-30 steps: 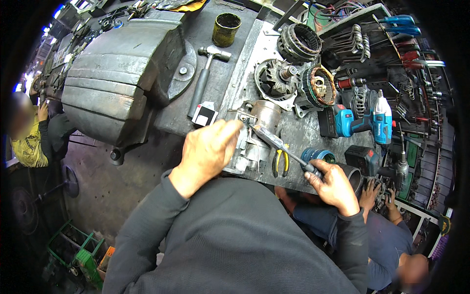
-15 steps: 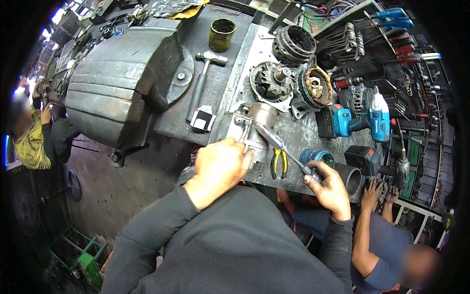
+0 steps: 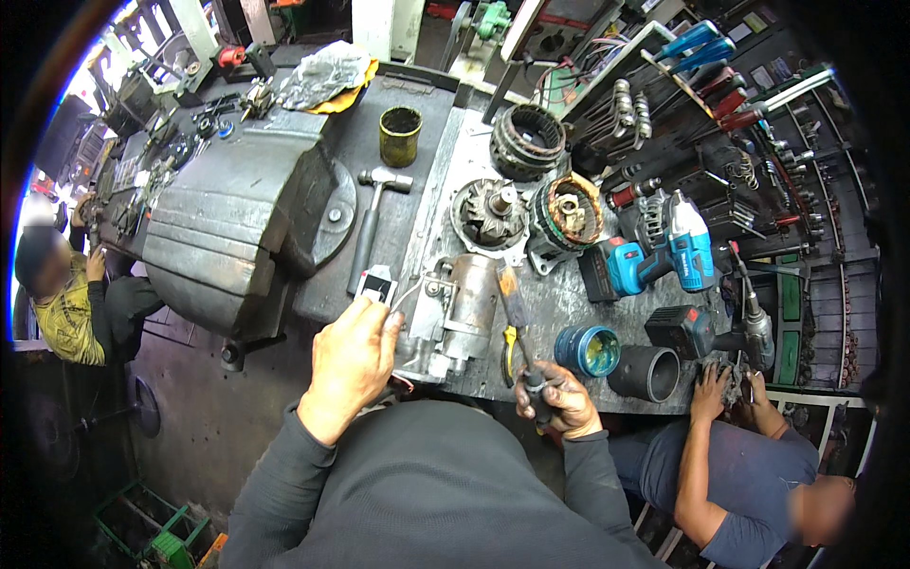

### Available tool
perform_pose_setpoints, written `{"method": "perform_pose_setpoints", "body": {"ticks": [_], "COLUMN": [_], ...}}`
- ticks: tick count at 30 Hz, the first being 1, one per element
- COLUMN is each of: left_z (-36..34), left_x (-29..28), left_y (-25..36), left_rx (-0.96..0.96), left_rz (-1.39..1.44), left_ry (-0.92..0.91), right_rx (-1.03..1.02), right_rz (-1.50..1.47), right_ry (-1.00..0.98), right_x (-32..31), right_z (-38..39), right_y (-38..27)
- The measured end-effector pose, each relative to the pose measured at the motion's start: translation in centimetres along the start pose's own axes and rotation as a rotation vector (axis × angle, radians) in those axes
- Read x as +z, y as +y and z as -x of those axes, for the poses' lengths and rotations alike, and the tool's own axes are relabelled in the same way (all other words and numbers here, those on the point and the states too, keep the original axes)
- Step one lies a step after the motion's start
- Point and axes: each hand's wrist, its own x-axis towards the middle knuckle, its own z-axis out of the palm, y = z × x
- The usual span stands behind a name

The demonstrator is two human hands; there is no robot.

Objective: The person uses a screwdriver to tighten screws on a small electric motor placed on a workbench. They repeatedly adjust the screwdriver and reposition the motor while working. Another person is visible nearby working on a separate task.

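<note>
A grey metal starter motor point(image 3: 453, 318) lies on the steel bench point(image 3: 559, 303) in front of me. My left hand point(image 3: 349, 365) rests against its near left end, fingers curled over the housing beside a small black-and-white box point(image 3: 377, 284). My right hand point(image 3: 557, 400) is closed around the dark end of a long hand tool point(image 3: 514, 303). The tool's brownish shaft points away from me along the motor's right side. Yellow-handled pliers point(image 3: 510, 349) lie just under the tool.
A large grey machine casting point(image 3: 237, 228), a hammer point(image 3: 372, 223) and a yellow cup point(image 3: 400, 135) lie to the left. Alternator parts point(image 3: 493, 216), a blue cordless driver point(image 3: 668, 254), a blue tin point(image 3: 588, 351) and a black cylinder point(image 3: 649, 373) lie right. Another person's hand point(image 3: 713, 391) works at lower right.
My right hand has drawn in toward my body and swung the tool from a slant to pointing away. My left hand has slid down to the motor's near left end.
</note>
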Motion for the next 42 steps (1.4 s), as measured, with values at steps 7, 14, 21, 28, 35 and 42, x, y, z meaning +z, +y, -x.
{"method": "perform_pose_setpoints", "body": {"ticks": [7, 14, 21, 28, 35, 42], "left_z": [-0.7, -1.1, -0.9, -0.1, 0.3, -0.1], "left_x": [-1.8, -3.2, -5.4, -6.2, -4.8, -4.6], "left_y": [0.0, 0.0, 0.5, 0.3, 0.6, 0.5], "left_rx": [0.051, 0.108, 0.113, 0.018, 0.004, 0.04], "left_rz": [-0.057, -0.02, 0.128, 0.207, 0.149, 0.1], "left_ry": [0.091, 0.153, 0.218, 0.236, 0.226, 0.234], "right_rx": [-0.014, -0.071, -0.231, -0.231, -0.248, -0.225], "right_rz": [-0.116, 0.079, 0.759, 0.55, 0.32, 0.298], "right_ry": [-0.084, 0.017, 0.453, 0.231, -0.048, -0.078], "right_x": [0.6, 1.7, 5.4, 6.6, 6.6, 6.4], "right_z": [-1.7, -2.6, -4.1, -6.4, -8.7, -8.8], "right_y": [0.2, -0.4, -2.6, -6.1, -5.6, -5.1]}}
